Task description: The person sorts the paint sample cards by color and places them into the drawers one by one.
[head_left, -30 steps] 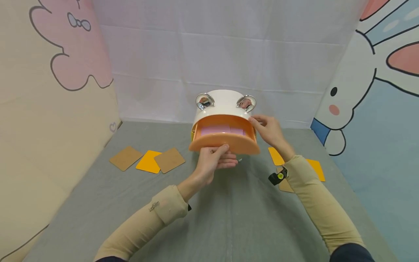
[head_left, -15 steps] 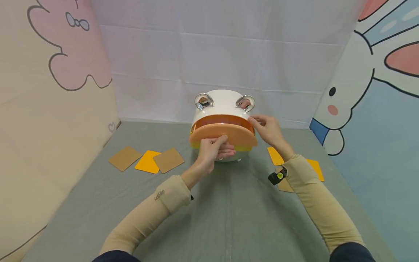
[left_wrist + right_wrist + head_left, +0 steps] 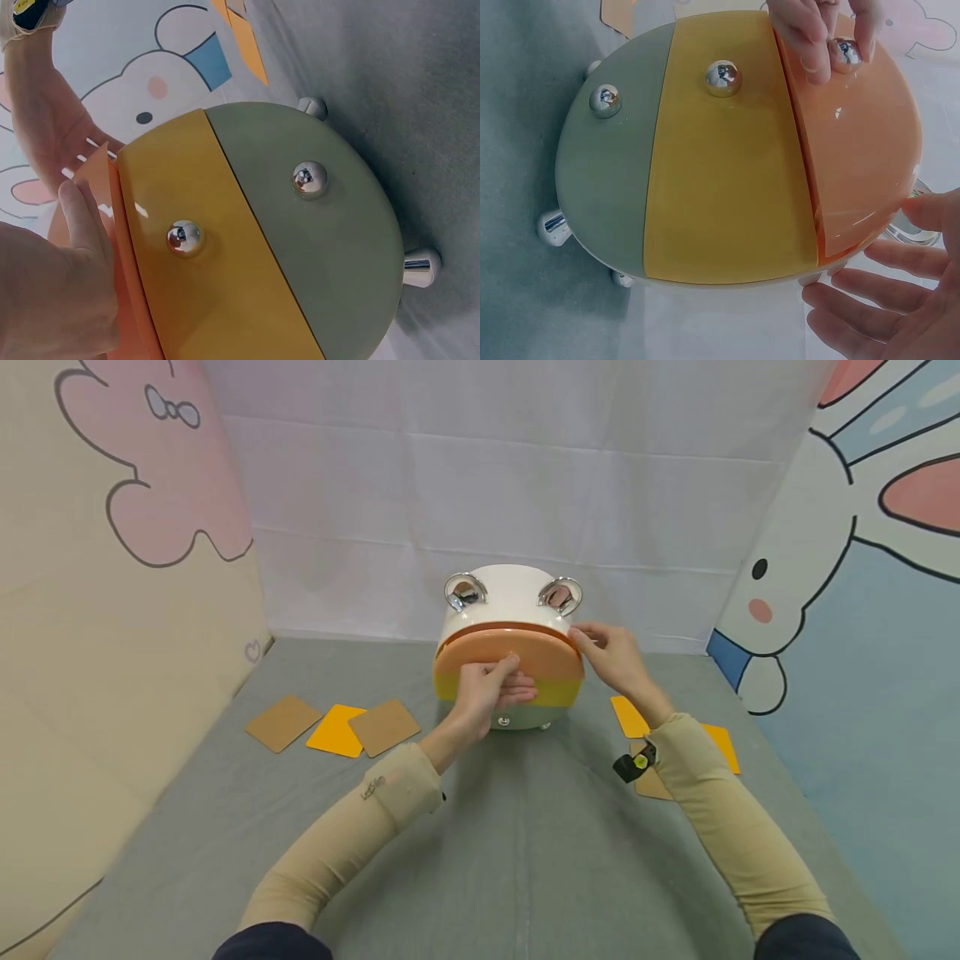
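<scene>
Grey surface, left hand pinching knob of drawer, right hand spread against box to its left; drawer probably light, stiff, slick, best held by knob.

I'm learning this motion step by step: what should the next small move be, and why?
Probably the left hand should press the orange drawer fully in: its front stands slightly out from the yellow drawer. That hand pinches the knob, and the right hand touches the side of the cabinet, which may help steady it.
</scene>
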A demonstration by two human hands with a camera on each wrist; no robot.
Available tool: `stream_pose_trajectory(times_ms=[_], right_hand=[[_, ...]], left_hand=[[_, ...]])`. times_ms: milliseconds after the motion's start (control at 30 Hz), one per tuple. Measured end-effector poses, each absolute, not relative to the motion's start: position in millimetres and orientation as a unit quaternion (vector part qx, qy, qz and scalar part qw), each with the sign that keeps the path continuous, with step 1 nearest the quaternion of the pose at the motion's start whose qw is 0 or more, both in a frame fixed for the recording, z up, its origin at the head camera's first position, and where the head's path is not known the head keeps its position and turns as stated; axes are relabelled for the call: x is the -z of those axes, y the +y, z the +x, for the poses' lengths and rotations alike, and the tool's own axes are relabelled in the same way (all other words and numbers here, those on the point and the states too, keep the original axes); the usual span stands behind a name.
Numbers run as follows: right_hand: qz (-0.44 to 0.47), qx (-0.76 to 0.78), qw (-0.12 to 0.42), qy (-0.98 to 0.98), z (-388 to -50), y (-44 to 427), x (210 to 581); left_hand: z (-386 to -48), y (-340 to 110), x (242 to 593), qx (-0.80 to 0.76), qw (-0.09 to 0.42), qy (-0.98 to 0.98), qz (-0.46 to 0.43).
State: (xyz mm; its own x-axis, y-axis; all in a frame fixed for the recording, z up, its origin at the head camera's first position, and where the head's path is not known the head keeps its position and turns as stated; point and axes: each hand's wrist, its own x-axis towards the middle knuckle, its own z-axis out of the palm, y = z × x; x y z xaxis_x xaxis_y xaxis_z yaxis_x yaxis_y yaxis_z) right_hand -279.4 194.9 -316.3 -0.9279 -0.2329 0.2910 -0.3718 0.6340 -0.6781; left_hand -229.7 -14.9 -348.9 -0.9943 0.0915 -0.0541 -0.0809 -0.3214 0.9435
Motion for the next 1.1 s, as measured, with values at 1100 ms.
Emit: stream_pose_trajectory(times_ms=[1100], right_hand=[[0.163,-0.391,0.089,-0.902,-277.1,193.5,315.6]], left_hand=[[-231.3,-31.4,368.0,-0.77,0.053,0.635,0.027]])
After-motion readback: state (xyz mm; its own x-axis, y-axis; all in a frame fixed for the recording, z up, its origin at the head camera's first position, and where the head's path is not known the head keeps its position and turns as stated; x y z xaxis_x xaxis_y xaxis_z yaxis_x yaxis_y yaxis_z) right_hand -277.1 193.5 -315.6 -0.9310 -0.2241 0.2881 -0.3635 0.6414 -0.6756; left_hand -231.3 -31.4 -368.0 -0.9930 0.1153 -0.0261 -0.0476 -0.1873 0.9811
